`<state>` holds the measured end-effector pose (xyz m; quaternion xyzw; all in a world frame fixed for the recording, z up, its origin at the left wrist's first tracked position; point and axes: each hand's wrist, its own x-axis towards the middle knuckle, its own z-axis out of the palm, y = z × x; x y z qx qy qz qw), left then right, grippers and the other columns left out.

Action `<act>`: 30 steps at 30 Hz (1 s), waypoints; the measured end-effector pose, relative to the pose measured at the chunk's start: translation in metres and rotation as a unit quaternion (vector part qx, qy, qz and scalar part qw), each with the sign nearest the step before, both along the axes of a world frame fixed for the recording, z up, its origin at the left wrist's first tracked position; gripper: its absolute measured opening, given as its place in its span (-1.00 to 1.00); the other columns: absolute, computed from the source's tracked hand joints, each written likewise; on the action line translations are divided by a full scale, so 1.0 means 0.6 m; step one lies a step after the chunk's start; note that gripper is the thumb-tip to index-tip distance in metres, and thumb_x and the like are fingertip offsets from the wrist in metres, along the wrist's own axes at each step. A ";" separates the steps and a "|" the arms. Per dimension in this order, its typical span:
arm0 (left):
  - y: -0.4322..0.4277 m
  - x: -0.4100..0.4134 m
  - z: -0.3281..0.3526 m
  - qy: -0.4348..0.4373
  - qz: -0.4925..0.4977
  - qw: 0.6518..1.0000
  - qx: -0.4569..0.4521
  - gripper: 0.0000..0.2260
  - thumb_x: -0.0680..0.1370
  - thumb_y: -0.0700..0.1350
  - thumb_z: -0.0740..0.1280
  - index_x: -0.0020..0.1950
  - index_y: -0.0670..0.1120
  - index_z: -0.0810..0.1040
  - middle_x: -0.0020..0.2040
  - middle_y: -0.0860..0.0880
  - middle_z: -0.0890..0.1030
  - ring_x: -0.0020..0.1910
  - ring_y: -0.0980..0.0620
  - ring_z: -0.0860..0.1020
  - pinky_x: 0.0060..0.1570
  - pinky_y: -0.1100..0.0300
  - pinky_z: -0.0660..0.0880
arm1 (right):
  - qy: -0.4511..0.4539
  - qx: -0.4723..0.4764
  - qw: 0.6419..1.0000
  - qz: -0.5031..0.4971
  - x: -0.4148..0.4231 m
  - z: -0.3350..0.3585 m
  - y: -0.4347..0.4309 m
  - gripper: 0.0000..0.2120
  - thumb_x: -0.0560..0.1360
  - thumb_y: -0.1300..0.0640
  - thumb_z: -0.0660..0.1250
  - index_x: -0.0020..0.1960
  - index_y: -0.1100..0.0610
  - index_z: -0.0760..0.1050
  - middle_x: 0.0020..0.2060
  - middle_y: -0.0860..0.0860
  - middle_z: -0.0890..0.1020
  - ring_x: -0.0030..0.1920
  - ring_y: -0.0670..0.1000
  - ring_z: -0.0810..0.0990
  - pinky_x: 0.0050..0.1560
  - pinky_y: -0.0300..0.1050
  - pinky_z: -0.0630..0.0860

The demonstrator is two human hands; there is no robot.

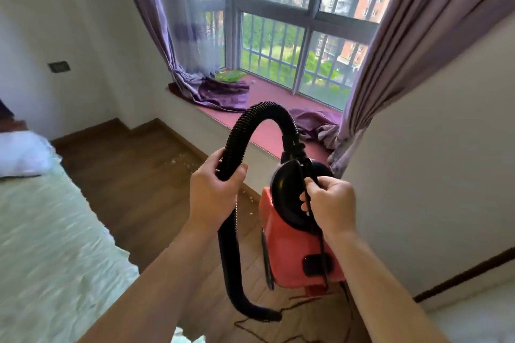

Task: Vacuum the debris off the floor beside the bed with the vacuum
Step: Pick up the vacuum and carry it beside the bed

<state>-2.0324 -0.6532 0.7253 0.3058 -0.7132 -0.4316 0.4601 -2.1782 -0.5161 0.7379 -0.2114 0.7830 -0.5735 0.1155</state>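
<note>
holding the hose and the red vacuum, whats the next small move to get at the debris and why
Probably step forward and lower the nozzle toward the debris. The left hand grips the hose mid-length, the right hand holds the vacuum, and the nozzle hangs close in, while the debris lies farther ahead below the window ledge.

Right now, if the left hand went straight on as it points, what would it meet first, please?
The left hand, gripping the hose, points toward the ledge; beyond the hose, that ledge's white front is probably first, though depth is unclear.
</note>
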 end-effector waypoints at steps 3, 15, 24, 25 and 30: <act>-0.056 -0.015 0.001 -0.002 0.037 0.999 -0.002 -0.86 0.56 -0.05 0.45 0.09 0.00 0.60 -0.21 0.04 0.63 -0.21 0.09 0.60 -0.29 0.38 0.51 | -0.011 -0.006 0.999 0.040 -0.038 -0.001 -0.077 -0.67 0.55 0.23 0.35 -0.40 0.15 0.55 -0.52 0.02 0.60 -0.56 -0.01 0.54 -0.46 -0.14 0.45; -0.369 -0.073 -0.026 -0.009 0.187 0.981 -0.043 -0.92 0.55 -0.04 0.46 0.00 0.01 0.61 -0.22 0.07 0.65 -0.18 0.11 0.61 -0.24 0.27 0.56 | -0.051 -0.017 0.983 0.178 -0.129 -0.033 -0.445 -0.72 0.58 0.23 0.33 -0.28 0.25 0.61 -0.49 0.05 0.59 -0.55 0.00 0.51 -0.43 -0.10 0.44; -0.596 -0.077 -0.007 -0.031 0.293 0.954 -0.056 -0.87 0.52 -0.04 0.48 0.04 0.05 0.62 -0.20 0.20 0.63 -0.16 0.23 0.59 -0.23 0.51 0.40 | -0.059 -0.006 0.963 0.262 -0.157 -0.016 -0.728 -0.74 0.58 0.22 0.33 -0.25 0.27 0.62 -0.47 0.06 0.60 -0.54 -0.01 0.52 -0.43 -0.12 0.48; -0.623 -0.079 -0.008 -0.035 0.304 0.950 -0.057 -0.87 0.53 -0.04 0.48 0.05 0.03 0.63 -0.19 0.20 0.62 -0.15 0.24 0.59 -0.23 0.51 0.40 | -0.062 -0.006 0.960 0.272 -0.161 -0.018 -0.762 -0.74 0.58 0.22 0.33 -0.24 0.29 0.62 -0.46 0.06 0.60 -0.54 -0.01 0.52 -0.44 -0.12 0.47; -0.772 -0.091 -0.020 -0.053 0.362 0.930 -0.049 -0.80 0.53 -0.02 0.47 0.11 -0.05 0.64 -0.17 0.18 0.63 -0.14 0.24 0.58 -0.20 0.48 0.41 | -0.065 0.004 0.943 0.326 -0.186 -0.041 -0.949 -0.73 0.57 0.21 0.33 -0.25 0.31 0.60 -0.46 0.06 0.59 -0.54 0.00 0.52 -0.44 -0.14 0.45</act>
